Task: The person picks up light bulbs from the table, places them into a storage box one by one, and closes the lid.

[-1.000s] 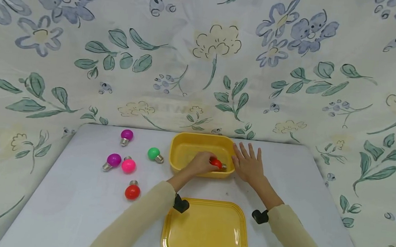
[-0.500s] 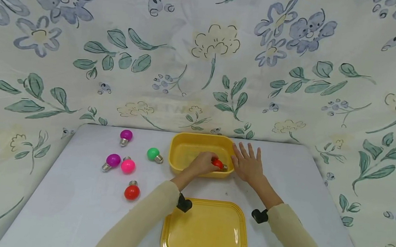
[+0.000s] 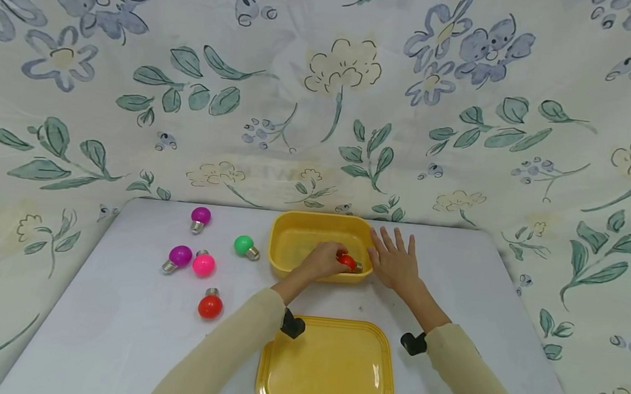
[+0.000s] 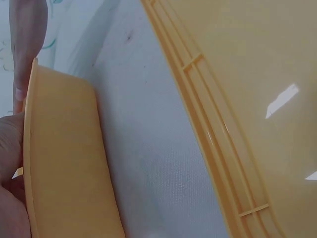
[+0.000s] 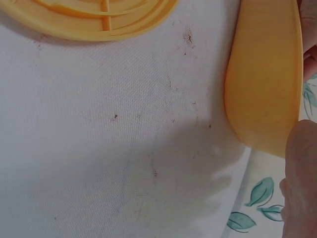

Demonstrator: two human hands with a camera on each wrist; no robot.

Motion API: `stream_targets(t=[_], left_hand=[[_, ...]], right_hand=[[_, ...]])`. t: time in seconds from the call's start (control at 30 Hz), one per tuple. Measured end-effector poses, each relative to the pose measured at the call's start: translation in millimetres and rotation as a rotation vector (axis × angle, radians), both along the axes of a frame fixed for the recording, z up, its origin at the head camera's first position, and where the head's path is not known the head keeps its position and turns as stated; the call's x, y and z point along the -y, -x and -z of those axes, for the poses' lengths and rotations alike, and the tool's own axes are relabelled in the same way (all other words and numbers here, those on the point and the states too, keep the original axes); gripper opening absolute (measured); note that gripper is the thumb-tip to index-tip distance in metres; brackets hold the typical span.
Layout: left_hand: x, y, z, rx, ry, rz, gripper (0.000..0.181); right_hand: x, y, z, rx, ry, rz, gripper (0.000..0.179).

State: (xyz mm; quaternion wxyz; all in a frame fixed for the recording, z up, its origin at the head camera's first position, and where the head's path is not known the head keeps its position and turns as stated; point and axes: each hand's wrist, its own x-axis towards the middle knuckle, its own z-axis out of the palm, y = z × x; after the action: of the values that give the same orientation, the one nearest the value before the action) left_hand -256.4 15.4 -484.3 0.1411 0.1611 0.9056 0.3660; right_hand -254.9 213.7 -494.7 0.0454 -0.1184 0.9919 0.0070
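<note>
Inside the yellow container (image 3: 295, 236), near its front right corner, lies a red light bulb (image 3: 347, 262) with its silver screw base pointing right. My left hand (image 3: 322, 260) reaches over the front rim and grips this bulb by its round end. My right hand (image 3: 397, 263) rests with spread, straight fingers against the container's right side. In the left wrist view the container wall (image 4: 69, 148) hides most of the left hand (image 4: 10, 163) and the bulb. The right wrist view shows the right hand (image 5: 301, 173) touching the container's corner.
A yellow lid (image 3: 326, 370) lies flat in front of the container. To the left are a green bulb (image 3: 244, 245), two purple bulbs (image 3: 201, 215), a pink bulb (image 3: 204, 265) and another red bulb (image 3: 210, 306). A floral cloth (image 3: 321, 129) hangs behind the white table.
My left hand and the red bulb have shifted slightly to the right inside the container during the first half second. The right hand stays at the container's side.
</note>
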Motion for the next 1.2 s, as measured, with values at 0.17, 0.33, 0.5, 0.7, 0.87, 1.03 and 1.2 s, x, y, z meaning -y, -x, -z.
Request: stream_targets(t=[0.17,0.33,0.5,0.7,0.87,1.03,1.2], left_hand=[[4.5,-2.5,-3.3,0.001,-0.041,-0.005,0.041],[13.4,-1.4,-2.6,-0.057,-0.096,0.028,0.041],[24.6,-3.4,-7.2,-0.078,-0.164,0.065,0.040],[41.7,-12.6,-19.4,-0.100,-0.231,0.087,0.043],[59.4,-21.7,-25.3,-0.168,-0.262,0.091,0.044],[77.2,-34.1,-30.2,-0.204,-0.275,0.012,0.044],[96.8,-51.3,-34.2,-0.253,-0.219,-0.048,0.045]], right_hand=[[-0.1,0.2,0.1,0.006,0.002,-0.001,0.059],[0.2,-0.3,0.0,0.014,-0.001,0.005,0.059],[0.1,0.0,1.3,0.009,0.000,0.004,0.059],[0.7,1.3,2.0,-0.011,-0.013,0.002,0.059],[0.8,0.1,1.7,-0.014,-0.020,0.001,0.059],[0.7,-0.2,1.4,-0.006,-0.019,0.003,0.059],[0.9,-0.2,1.0,-0.013,-0.013,0.003,0.060]])
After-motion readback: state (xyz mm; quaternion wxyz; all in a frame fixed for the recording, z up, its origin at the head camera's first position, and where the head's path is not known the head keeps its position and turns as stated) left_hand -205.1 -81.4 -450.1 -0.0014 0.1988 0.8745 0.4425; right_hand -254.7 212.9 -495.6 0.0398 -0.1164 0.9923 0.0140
